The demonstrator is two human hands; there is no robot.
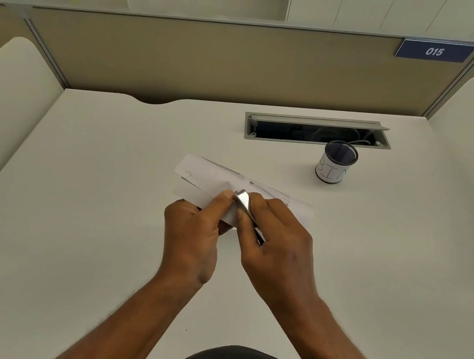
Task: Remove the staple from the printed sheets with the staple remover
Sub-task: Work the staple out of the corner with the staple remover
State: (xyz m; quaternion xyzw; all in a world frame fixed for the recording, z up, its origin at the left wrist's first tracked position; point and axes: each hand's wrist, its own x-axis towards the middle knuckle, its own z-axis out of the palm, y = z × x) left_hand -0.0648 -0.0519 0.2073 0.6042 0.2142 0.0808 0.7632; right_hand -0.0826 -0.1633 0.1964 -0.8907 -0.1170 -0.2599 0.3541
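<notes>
Clearly the work is in its middle stage, with tool and paper brought together near the centre of the frame. The left hand (192,231) pinches the near edge of the printed sheets (208,180), thumb on top, keeping them steady where they lie on the white surface (76,187). The right hand (276,239) is closed around the staple remover (244,203), a slim metal tool whose shiny tip pokes out between thumb and forefinger and touches the paper right beside the left thumb. The sheets spread away from the hands toward the upper left and upper right, with printed lines showing on the far side.

The staple itself is too small to make out, hidden under the tool tip and the fingers, so I cannot tell whether it has been lifted. Judging by the posture, the tool is placed and the prying is under way or about to start. What seems left is to draw the staple free, separate the sheets, and perhaps drop the staple into the mesh cup (337,163) marked "BIN", which stands well apart at the upper right, just in front of the cable slot (317,129).
</notes>
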